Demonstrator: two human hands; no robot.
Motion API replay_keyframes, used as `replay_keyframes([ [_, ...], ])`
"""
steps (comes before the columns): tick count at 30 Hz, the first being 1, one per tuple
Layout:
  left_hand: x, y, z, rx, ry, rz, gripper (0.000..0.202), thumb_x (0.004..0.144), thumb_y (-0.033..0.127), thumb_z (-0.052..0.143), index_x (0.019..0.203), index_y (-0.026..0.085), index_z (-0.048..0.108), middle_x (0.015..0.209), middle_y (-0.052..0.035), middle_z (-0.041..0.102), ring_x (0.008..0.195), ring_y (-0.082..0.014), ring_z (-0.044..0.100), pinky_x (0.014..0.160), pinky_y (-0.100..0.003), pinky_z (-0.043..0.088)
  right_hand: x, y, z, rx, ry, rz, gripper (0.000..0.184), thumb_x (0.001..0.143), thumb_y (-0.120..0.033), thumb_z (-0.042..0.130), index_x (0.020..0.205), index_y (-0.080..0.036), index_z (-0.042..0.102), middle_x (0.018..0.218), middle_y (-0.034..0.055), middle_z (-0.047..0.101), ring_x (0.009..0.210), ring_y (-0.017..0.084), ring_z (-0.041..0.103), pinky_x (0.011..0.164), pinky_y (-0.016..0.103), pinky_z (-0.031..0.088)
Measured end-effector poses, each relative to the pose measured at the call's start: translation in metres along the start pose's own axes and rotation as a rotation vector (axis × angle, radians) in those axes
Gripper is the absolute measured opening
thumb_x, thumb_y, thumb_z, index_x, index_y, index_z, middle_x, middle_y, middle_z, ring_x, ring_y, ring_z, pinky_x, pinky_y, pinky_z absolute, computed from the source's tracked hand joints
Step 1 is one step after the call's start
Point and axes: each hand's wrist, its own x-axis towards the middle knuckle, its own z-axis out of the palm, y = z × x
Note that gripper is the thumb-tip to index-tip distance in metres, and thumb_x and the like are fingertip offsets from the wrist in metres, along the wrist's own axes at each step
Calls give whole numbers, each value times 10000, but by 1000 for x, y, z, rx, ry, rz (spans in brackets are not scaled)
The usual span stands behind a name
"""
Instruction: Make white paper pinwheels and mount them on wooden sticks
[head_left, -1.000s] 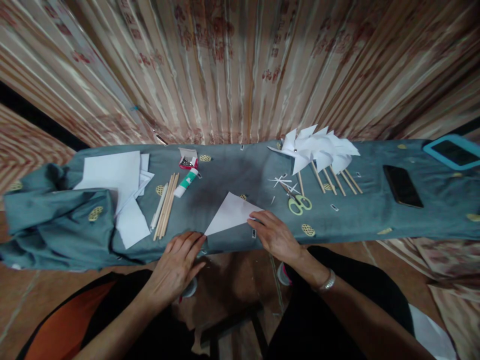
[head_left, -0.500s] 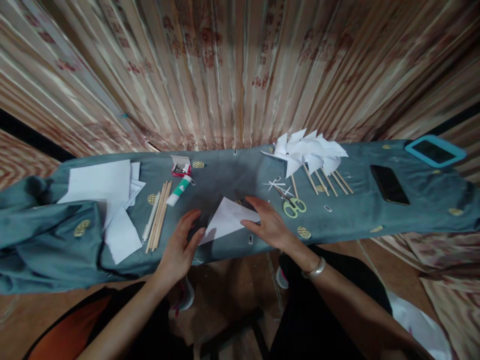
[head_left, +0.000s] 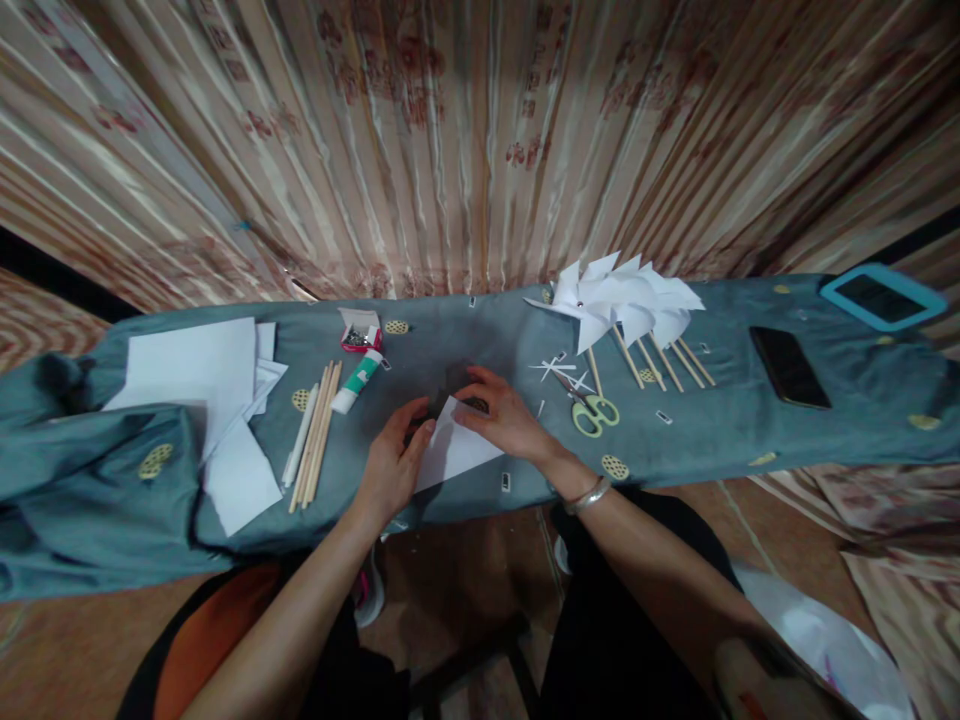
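A white triangular folded paper (head_left: 459, 452) lies on the blue-grey cloth (head_left: 712, 420) near the table's front edge. My left hand (head_left: 395, 462) rests on the paper's left side, fingers together and pressing down. My right hand (head_left: 503, 412) lies over the paper's top corner, fingers curled with the tips on the paper. Both hands touch the same sheet, which stays on the table.
Left lie white paper sheets (head_left: 196, 372), wooden sticks (head_left: 315, 434), a glue stick (head_left: 358, 381) and a small pin box (head_left: 358, 331). Right lie green-handled scissors (head_left: 592, 410), finished paper pinwheels on sticks (head_left: 628, 303), a black phone (head_left: 789, 367) and a blue-cased tablet (head_left: 882, 296). A curtain hangs behind.
Both hands moved from the paper's lower corners up and inward. They now meet over its upper part, with the left side of the sheet under my left hand.
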Motion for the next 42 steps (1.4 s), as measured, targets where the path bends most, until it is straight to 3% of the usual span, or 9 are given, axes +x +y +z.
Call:
replay_keyframes([
  [5,7,5,-4,-94,37,-14,535,850,546,483,1187,147,596,1212,-118,657,1162,-268,586,1038,-428,419,4,-7,-7,195,29,-18,53,774,-164,681,824,-183,688,1317,119,579,1244,220,549,1073,425,391],
  [11,24,1,-10,-190,131,8,536,777,513,612,1194,177,603,1299,-107,614,1254,-279,525,1075,-432,385,-13,-9,-42,292,150,-122,45,797,-231,664,836,-222,684,1385,70,540,1256,236,542,1079,448,395],
  [16,30,7,-2,-311,45,-48,588,683,497,692,1153,149,631,1235,-121,660,1181,-287,583,1016,-419,436,-27,-11,-55,214,173,-144,61,809,-189,651,833,-228,692,1437,58,492,1300,243,502,1094,451,389],
  [20,32,19,-2,-258,-104,-77,477,675,515,703,1002,168,711,989,-74,747,942,-272,671,825,-360,506,-32,-17,-61,166,154,-160,77,820,-188,649,838,-235,707,1447,53,485,1302,247,499,1089,454,399],
  [24,34,24,-7,-96,-177,-106,418,708,560,655,818,169,755,738,-45,724,708,-222,642,587,-274,442,-35,-20,-65,165,166,-185,68,832,-210,649,834,-239,710,1438,51,495,1306,248,495,1082,468,408],
  [28,34,24,-6,-193,-199,-172,440,711,586,639,756,161,744,639,-42,687,535,-172,570,460,-255,380,-39,-21,-68,205,178,-194,71,843,-220,647,831,-247,712,1447,42,479,1309,245,489,1068,468,426],
  [34,29,23,-1,-494,-316,-340,470,739,560,666,937,135,695,711,-99,721,561,-217,682,444,-262,469,-49,-33,-76,211,171,-210,75,833,-207,664,840,-256,720,1470,36,460,1321,255,478,1039,458,441],
  [38,26,23,-3,-534,-390,-375,457,690,484,756,937,104,691,768,-117,737,546,-181,680,438,-226,472,-52,-40,-80,185,168,-243,92,829,-189,661,832,-257,723,1478,33,453,1338,259,460,1032,436,441],
  [42,27,23,-9,-520,-269,-282,432,576,383,840,889,114,711,752,-63,730,573,-158,647,520,-243,488,-53,-38,-78,184,159,-238,91,824,-184,653,826,-248,718,1486,40,443,1340,263,458,1046,439,430],
])
